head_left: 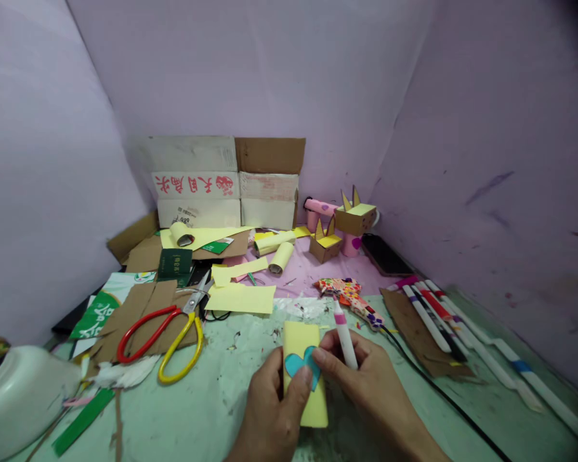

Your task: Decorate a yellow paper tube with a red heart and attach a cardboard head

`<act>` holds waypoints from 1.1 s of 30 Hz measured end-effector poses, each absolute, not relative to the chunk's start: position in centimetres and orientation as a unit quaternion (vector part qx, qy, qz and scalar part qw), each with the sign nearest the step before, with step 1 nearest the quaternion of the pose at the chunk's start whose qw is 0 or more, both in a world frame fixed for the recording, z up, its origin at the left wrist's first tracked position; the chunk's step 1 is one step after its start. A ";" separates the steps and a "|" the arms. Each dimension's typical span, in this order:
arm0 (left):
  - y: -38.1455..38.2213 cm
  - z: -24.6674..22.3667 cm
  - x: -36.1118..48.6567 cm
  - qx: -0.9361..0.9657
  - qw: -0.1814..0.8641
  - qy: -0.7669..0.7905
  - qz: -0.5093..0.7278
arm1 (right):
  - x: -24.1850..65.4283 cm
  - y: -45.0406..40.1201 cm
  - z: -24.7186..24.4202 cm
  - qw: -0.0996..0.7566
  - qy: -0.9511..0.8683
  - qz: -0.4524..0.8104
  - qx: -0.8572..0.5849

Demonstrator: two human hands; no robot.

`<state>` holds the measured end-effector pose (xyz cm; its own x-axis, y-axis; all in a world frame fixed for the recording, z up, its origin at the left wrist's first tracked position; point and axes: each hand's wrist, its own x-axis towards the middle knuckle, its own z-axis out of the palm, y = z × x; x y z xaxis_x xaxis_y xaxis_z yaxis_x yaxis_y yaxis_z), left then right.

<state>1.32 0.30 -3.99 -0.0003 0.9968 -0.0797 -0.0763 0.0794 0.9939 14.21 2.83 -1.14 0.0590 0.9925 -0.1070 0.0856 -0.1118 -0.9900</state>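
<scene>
A yellow paper-covered block (318, 410) lies upright in view at the front middle, with a blue heart (295, 364) on its face. My left hand (274, 404) grips the block from the left, its thumb pressed on the heart's lower part. From the right, my right hand (370, 378) touches the heart's upper right lobe with its thumb. A white marker with a pink tip (345, 340) is held in the same hand, tip pointing up and away. The fingertips behind the block are hidden.
Scissors with red and yellow handles (191, 305) lie left on cardboard. Yellow paper pieces (241, 299) and cardboard animals (325, 247) sit behind. A floral glue gun (349, 295) with a black cord, markers (426, 319) and a phone (385, 255) are right; a white pot (29, 391) is left.
</scene>
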 end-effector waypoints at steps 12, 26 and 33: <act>0.4 -4.0 1.8 0.404 0.576 0.475 0.528 | 14.3 2.8 -2.1 0.439 -0.502 0.492 -0.560; 0.4 -3.8 1.5 0.456 0.535 0.490 0.516 | 13.5 1.8 -2.6 0.522 -0.451 0.479 -0.542; 0.3 -3.6 1.7 0.452 0.524 0.505 0.515 | 13.1 1.6 -2.5 0.527 -0.443 0.479 -0.545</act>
<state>1.66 0.29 -3.55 -0.0416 0.9970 -0.0646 -0.0834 0.0609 0.9947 13.12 1.57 -2.46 0.1494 0.9872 -0.0556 -0.0220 -0.0529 -0.9984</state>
